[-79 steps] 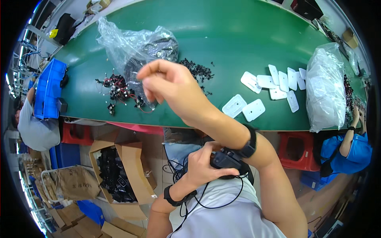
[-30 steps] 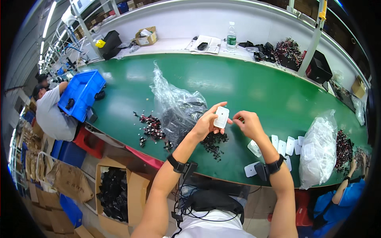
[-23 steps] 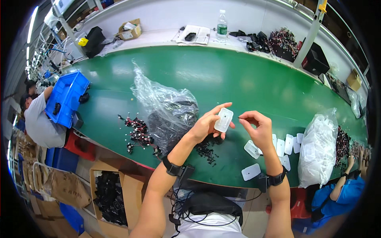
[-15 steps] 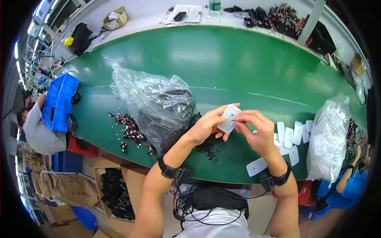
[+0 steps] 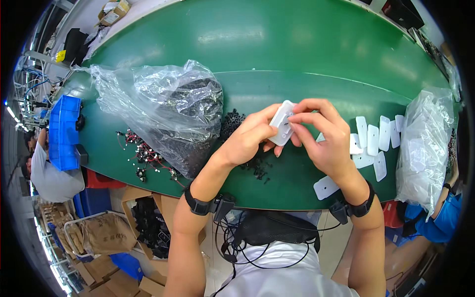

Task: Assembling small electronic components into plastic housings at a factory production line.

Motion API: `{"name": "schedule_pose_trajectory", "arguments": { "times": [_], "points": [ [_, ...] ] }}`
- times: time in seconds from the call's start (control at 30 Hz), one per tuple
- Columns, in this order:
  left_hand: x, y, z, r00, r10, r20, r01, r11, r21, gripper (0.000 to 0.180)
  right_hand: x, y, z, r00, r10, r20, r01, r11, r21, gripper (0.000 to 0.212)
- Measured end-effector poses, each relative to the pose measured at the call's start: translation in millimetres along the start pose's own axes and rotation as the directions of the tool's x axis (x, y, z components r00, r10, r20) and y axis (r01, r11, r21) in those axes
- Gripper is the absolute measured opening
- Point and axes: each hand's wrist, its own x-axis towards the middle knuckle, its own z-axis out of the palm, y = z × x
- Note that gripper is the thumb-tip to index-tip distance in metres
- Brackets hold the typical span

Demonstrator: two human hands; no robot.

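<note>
My left hand (image 5: pixel 250 136) grips a white plastic cover (image 5: pixel 280 126), a shallow rounded rectangle held tilted above the table. Against the cover's face, the fingertips of my right hand (image 5: pixel 321 129) are drawn together. A tiny dark spot shows beside those fingertips; whether it is a separate piece in them is too small to tell. Under my hands lie small black parts (image 5: pixel 258 168), with a denser heap of black pieces (image 5: pixel 232 123) just left of the cover. Several more white covers (image 5: pixel 373 140) are spread to the right of my right hand, one of them (image 5: pixel 325 188) near the table's front edge.
A clear bag of black parts (image 5: pixel 198 114) rests on the green table (image 5: pixel 277 44). Red-and-black wired pieces (image 5: pixel 148 154) lie left of it. A bag of white pieces (image 5: pixel 424 153) stands right. Blue bin (image 5: pixel 64 133) and a person (image 5: pixel 54 173) are far left; another person's sleeve (image 5: pixel 445 218) right.
The view has tipped down and shifted, so the back shelf has mostly left it. The cover stays in my left hand, now more tilted, with my right fingers still at its face.
</note>
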Motion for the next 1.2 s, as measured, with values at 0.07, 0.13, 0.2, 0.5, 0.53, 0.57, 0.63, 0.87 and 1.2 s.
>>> {"name": "schedule_pose_trajectory", "arguments": {
  "times": [0.07, 0.13, 0.2, 0.5, 0.53, 0.57, 0.63, 0.87, 1.2],
  "points": [
    [0.1, -1.6, 0.7, 1.0, 0.002, -0.01, -0.002, 1.0, -0.011, 0.043, -1.6, 0.6, 2.5, 1.0, 0.019, -0.006, -0.019, 1.0, 0.011, 0.019],
    [1.6, -4.1, -1.4, 1.0, -0.006, -0.007, 0.006, 1.0, -0.005, 0.041, -2.2, 1.2, 4.6, 0.998, 0.048, -0.031, -0.048, 0.999, 0.021, 0.018],
    [1.9, -2.0, -0.3, 1.0, -0.009, -0.005, 0.009, 1.0, -0.003, 0.038, -3.7, 1.2, 5.8, 0.997, 0.079, -0.023, -0.078, 0.996, 0.044, 0.017],
    [2.3, -6.5, 2.8, 1.0, -0.001, 0.004, 0.001, 1.0, 0.028, 0.037, -5.5, 1.9, 9.6, 0.992, 0.123, -0.024, -0.121, 0.991, 0.061, 0.013],
    [1.7, -6.3, 2.9, 1.0, -0.003, 0.003, 0.003, 1.0, 0.029, 0.037, -5.6, 1.2, 10.1, 0.986, 0.162, -0.031, -0.158, 0.982, 0.1, 0.013],
    [1.3, -6.0, 3.1, 1.0, 0.002, 0.005, -0.002, 0.998, 0.06, 0.035, -5.8, 0.9, 10.3, 0.979, 0.2, -0.035, -0.194, 0.971, 0.138, 0.013],
    [0.3, -3.9, 4.2, 1.0, 0.006, 0.006, -0.006, 0.996, 0.092, 0.033, -3.6, -0.5, 6.9, 0.973, 0.23, -0.008, -0.227, 0.964, 0.136, 0.016],
    [-1.6, -4.8, 7.8, 0.998, 0.046, -0.047, -0.037, 0.984, 0.175, 0.035, -0.3, -1.8, 1.6, 0.829, 0.482, 0.282, -0.555, 0.658, 0.508, 0.03],
    [-4.8, -6.2, 4.5, 0.99, 0.138, -0.022, -0.13, 0.968, 0.212, 0.031, -3.2, -5.9, 0.9, 0.818, 0.451, 0.356, -0.572, 0.577, 0.583, 0.028]
  ]
}}
